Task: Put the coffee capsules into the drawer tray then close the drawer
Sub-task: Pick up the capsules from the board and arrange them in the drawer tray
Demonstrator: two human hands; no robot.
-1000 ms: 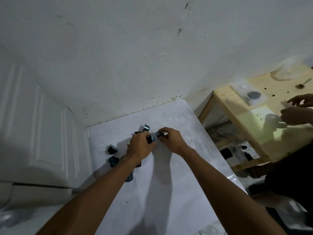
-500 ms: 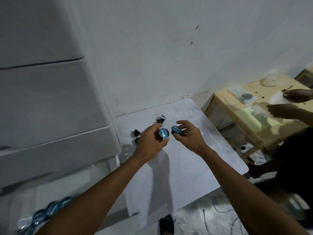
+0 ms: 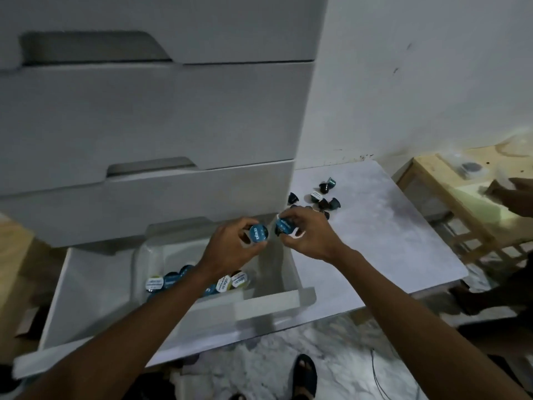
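My left hand (image 3: 230, 249) grips a blue-lidded coffee capsule (image 3: 258, 233) above the clear tray (image 3: 150, 255) in the open white drawer (image 3: 86, 287). Just to its right, my right hand (image 3: 310, 236) holds another blue-lidded capsule (image 3: 284, 226), over the tray's right side. Several capsules (image 3: 230, 282) lie in the tray, partly hidden by my left forearm. More loose capsules (image 3: 324, 197) lie scattered on the white table (image 3: 389, 241), close to the drawer unit.
A white drawer unit (image 3: 158, 116) with shut upper drawers rises behind the open one. At the right stands a wooden table (image 3: 450, 197) where another person's hand (image 3: 516, 194) works. My sandalled foot (image 3: 304, 373) and a cable are on the marble floor.
Both hands lifted a capsule each off the white table and carried them left over the open drawer. My view swung left and down, bringing the drawer and tray into sight.
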